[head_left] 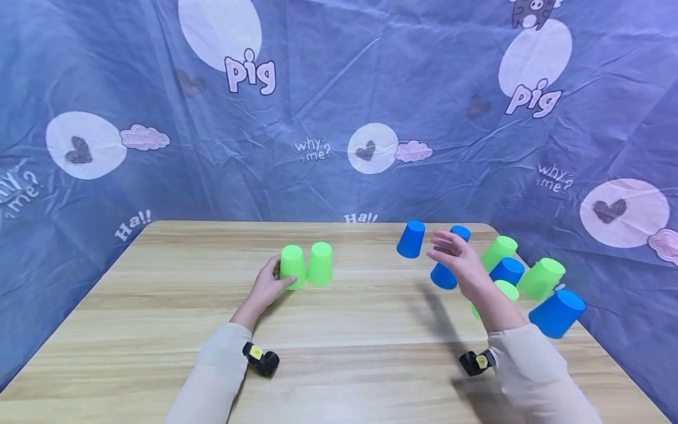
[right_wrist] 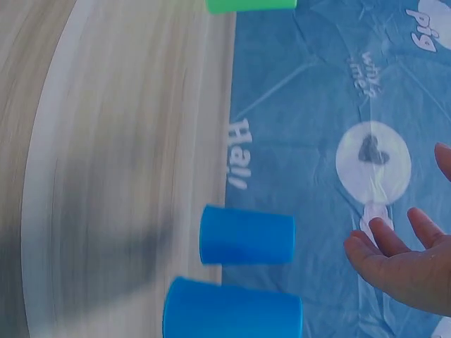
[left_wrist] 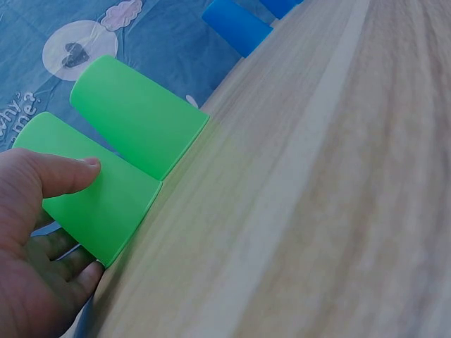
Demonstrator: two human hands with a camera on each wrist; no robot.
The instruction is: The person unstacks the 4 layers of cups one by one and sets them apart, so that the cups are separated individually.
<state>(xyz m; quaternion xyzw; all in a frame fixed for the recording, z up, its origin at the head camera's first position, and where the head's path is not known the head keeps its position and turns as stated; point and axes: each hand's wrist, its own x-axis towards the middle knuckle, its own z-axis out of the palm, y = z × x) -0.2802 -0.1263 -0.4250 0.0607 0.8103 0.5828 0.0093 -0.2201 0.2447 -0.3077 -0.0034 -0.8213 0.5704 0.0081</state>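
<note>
Two light green cups stand upside down side by side near the table's middle. My left hand (head_left: 267, 288) grips the left green cup (head_left: 292, 264), its thumb across the near side and its other fingers partly hidden behind. In the left wrist view, that cup (left_wrist: 106, 197) and the second green cup (left_wrist: 141, 116) meet at their rims. Over on the right, my right hand (head_left: 462, 265) is raised above the table, fingers loosely extended and holding nothing. Nearest to it are a blue cup (head_left: 411, 240) on its left and another blue cup (head_left: 442, 277) partly behind the hand.
Several more upturned cups crowd the right side, among them a green cup (head_left: 542, 278) and a blue cup (head_left: 558, 314) near the table's right edge. The wooden table (head_left: 339, 353) ends at a blue printed cloth (head_left: 339, 88), which hangs behind and along both sides.
</note>
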